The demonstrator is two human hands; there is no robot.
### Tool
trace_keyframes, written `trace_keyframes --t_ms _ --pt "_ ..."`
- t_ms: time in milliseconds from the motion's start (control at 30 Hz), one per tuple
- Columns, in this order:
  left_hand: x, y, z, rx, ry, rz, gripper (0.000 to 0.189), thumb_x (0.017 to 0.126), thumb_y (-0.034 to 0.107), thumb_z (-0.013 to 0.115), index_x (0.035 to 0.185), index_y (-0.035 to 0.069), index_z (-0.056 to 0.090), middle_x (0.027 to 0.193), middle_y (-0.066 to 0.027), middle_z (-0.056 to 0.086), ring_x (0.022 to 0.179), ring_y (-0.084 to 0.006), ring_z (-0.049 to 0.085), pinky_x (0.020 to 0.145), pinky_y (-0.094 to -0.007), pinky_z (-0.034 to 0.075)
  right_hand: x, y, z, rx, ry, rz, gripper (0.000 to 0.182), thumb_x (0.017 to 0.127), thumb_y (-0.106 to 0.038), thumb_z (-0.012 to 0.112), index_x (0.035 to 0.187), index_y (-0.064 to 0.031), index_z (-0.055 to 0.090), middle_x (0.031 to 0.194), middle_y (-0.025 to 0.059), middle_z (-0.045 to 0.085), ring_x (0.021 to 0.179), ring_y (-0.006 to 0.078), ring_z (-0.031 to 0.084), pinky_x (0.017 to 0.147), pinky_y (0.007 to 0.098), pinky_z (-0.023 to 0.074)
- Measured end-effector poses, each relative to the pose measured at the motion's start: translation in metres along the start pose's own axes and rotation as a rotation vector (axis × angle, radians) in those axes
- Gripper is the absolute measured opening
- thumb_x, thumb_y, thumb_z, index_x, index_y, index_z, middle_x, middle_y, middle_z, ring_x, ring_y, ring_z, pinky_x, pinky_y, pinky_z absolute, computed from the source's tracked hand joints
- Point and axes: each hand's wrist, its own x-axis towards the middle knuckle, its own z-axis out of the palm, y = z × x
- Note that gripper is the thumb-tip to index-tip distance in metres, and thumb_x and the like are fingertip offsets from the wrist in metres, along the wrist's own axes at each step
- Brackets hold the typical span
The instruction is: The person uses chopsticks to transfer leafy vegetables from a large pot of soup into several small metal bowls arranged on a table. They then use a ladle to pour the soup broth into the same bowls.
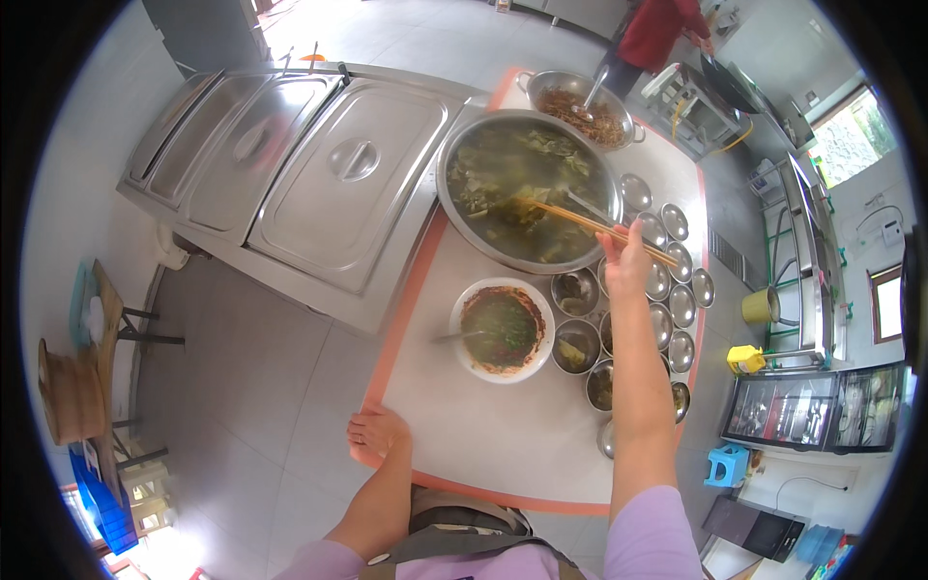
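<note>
In my right hand (628, 268) is a pair of long wooden chopsticks (580, 221). Their tips reach among the leafy greens (533, 210) in a large steel basin of broth (447, 235). A metal ladle handle (583, 206) slants out of the same broth. My left hand (378, 433) rests on the table's near left corner, holding nothing. Between my arms stands a white bowl (458, 355) of red sauce topped with chopped green herbs, a spoon in it. Small steel bowls (575, 286) cluster around and beyond my right forearm, which hides some; several contain greens and liquid.
At the table's far end sits a two-handled steel pot (533, 87) of brown shredded food with a ladle. A steel food-warming counter (348, 210) with lidded pans adjoins the left side. Beyond the table, a person in red (656, 32) handles a dark wok (728, 87).
</note>
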Motion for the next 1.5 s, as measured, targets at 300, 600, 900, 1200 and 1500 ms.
trace_keyframes --t_ms 300,600,900,1200,1500 --pt "-0.003 -0.003 0.0 0.006 0.151 0.056 0.04 0.092 0.04 0.034 0.093 0.002 0.046 0.099 -0.0161 0.049 0.103 -0.0327 0.044 0.095 -0.0435 0.029 -0.008 -0.041 -0.016 0.228 -0.008 -0.018 0.039 0.088 -0.031 0.057 0.075 0.0053 0.055 0.071 0.0123 0.06 0.061 0.0259 0.063 0.056 0.023 0.0575" --pt "-0.004 -0.004 0.003 0.02 0.089 0.05 0.042 0.093 0.041 0.033 0.093 0.001 0.047 0.099 -0.016 0.05 0.102 -0.0335 0.045 0.095 -0.0444 0.03 -0.016 -0.053 -0.036 0.282 0.062 -0.019 0.04 0.089 -0.032 0.055 0.077 0.0061 0.055 0.07 0.012 0.058 0.063 0.0259 0.063 0.056 0.0215 0.0566" --pt "-0.004 -0.002 0.002 0.103 0.13 0.036 0.045 0.092 0.044 0.031 0.092 0.002 0.049 0.096 -0.0143 0.052 0.098 -0.0316 0.047 0.093 -0.0426 0.032 -0.022 -0.069 -0.047 0.227 0.107 -0.039 0.038 0.089 -0.031 0.055 0.075 0.0041 0.054 0.068 0.011 0.058 0.058 0.0259 0.062 0.051 0.0231 0.0568" --pt "-0.003 -0.003 0.004 0.043 0.142 0.038 0.045 0.091 0.043 0.034 0.095 0.001 0.048 0.097 -0.0155 0.052 0.102 -0.0321 0.045 0.097 -0.0434 0.029 -0.023 -0.043 -0.057 0.131 0.144 -0.047 0.035 0.088 -0.029 0.057 0.083 0.0047 0.053 0.074 0.0112 0.058 0.064 0.0245 0.062 0.058 0.0251 0.0581" --pt "-0.004 -0.006 0.008 0.035 0.213 0.053 0.042 0.091 0.042 0.036 0.09 0.002 0.047 0.093 -0.0152 0.052 0.098 -0.0319 0.047 0.095 -0.0436 0.031 -0.022 -0.076 -0.082 0.434 0.133 -0.061 0.038 0.088 -0.031 0.055 0.075 0.0051 0.055 0.073 0.0122 0.059 0.062 0.0283 0.063 0.055 0.0217 0.0577"
